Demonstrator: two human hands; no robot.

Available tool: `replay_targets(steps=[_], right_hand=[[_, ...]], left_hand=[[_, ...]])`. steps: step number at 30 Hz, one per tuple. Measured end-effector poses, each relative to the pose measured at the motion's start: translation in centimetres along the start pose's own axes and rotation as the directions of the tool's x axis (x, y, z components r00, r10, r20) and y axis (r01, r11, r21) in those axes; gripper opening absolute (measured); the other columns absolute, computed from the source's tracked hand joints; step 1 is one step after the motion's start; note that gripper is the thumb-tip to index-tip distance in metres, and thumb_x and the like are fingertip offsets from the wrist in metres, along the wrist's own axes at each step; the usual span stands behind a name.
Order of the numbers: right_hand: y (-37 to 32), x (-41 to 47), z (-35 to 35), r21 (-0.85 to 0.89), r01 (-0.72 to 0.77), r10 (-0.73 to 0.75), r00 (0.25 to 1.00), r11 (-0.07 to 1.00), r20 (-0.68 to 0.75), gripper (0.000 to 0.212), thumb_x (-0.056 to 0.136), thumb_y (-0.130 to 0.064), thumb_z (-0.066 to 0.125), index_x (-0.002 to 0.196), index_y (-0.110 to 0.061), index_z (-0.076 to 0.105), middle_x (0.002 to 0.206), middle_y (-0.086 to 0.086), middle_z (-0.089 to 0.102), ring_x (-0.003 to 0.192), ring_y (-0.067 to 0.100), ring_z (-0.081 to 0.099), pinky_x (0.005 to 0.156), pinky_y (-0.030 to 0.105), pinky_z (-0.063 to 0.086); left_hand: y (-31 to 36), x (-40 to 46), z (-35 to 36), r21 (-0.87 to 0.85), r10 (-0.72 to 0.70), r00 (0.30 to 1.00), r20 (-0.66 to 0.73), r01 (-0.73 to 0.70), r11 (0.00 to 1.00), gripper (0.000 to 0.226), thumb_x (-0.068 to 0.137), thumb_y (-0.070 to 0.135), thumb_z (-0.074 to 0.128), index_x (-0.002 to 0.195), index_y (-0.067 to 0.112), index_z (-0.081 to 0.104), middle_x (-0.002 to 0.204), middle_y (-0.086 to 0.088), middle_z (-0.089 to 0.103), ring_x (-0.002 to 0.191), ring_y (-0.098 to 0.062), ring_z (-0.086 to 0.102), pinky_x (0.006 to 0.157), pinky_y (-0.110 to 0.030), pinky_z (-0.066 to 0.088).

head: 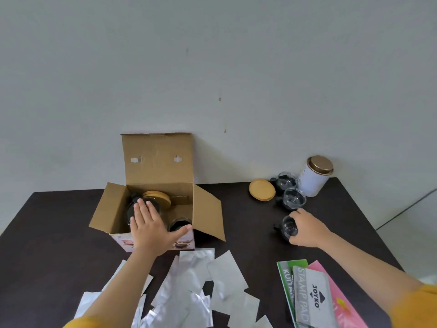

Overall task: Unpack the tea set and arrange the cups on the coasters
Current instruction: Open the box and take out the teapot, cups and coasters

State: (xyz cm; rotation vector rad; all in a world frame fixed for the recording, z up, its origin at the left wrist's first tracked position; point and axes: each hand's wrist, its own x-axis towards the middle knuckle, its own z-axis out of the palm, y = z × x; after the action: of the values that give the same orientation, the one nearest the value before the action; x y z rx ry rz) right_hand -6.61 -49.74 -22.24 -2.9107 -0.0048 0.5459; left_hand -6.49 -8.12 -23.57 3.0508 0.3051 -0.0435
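Observation:
An open cardboard box [157,159] stands on the dark table [246,223] against the wall. Inside it lie a dark glass teapot [132,205], wooden coasters [158,197] and a glass cup [179,223]. My left hand [151,226] rests flat over the box's front edge, fingers spread, holding nothing. My right hand [305,229] grips a clear glass cup [287,227] with a black handle on the table at the right. Behind it stand two more glass cups [293,197] [286,179] beside a stack of wooden coasters [262,189].
A white canister [314,176] with a bronze lid stands at the back right by the wall. Several white wrapping papers [196,287] are strewn at the table's near edge. Stamp pad and receipt books [312,297] lie at the near right. The box's flaps stick out sideways.

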Motion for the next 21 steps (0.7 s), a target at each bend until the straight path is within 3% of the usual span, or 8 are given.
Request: replay_targets(steps=[5,9,16,21], right_hand=[[3.2,0.1,-0.2,0.097,-0.004,0.004,1.0,0.995,-0.006,0.064,0.064,-0.033,0.074,0.122,-0.019,0.052,0.117,-0.003,0.049,0.098,0.012,0.053,0.081,0.028,0.05],[4.3,0.3,-0.4,0.132,0.019,-0.016,1.0,0.991,-0.021,0.073,0.067,-0.03,0.075,0.132,-0.018,0.044,0.124,-0.003,0.037,0.092,0.013,0.057,0.077,0.03,0.054],[5.7,2.1,-0.7,0.225,0.041,-0.021,0.996,0.973,-0.092,0.08,0.071,-0.026,0.078,0.14,-0.011,0.041,0.132,0.004,0.047,0.117,0.018,0.05,0.094,0.028,0.045],[6.2,2.9,-1.0,0.183,0.044,-0.027,0.995,0.982,-0.098,0.078,0.07,-0.03,0.078,0.138,-0.015,0.043,0.129,0.002,0.052,0.121,0.019,0.046,0.095,0.034,0.046]], left_hand=[[0.2,-0.2,-0.4,0.051,-0.02,1.0,0.022,0.019,0.999,0.151,0.04,0.101,-0.007,0.149,-0.002,0.003,0.158,-0.022,0.001,0.146,-0.036,0.003,0.117,-0.047,0.014],[0.3,-0.2,-0.2,0.032,-0.031,0.999,0.026,0.031,0.999,0.152,0.04,0.103,-0.003,0.15,-0.002,0.005,0.158,-0.022,0.001,0.147,-0.035,0.003,0.117,-0.048,0.014],[0.6,-0.2,-0.2,0.019,-0.042,0.999,0.016,0.041,0.999,0.151,0.041,0.103,0.001,0.149,-0.002,0.01,0.158,-0.021,0.006,0.146,-0.036,0.006,0.116,-0.05,0.015],[0.7,-0.2,-0.2,0.018,-0.046,0.999,0.007,0.046,0.999,0.15,0.043,0.102,0.001,0.149,-0.003,0.013,0.157,-0.022,0.008,0.146,-0.036,0.008,0.115,-0.05,0.016]])
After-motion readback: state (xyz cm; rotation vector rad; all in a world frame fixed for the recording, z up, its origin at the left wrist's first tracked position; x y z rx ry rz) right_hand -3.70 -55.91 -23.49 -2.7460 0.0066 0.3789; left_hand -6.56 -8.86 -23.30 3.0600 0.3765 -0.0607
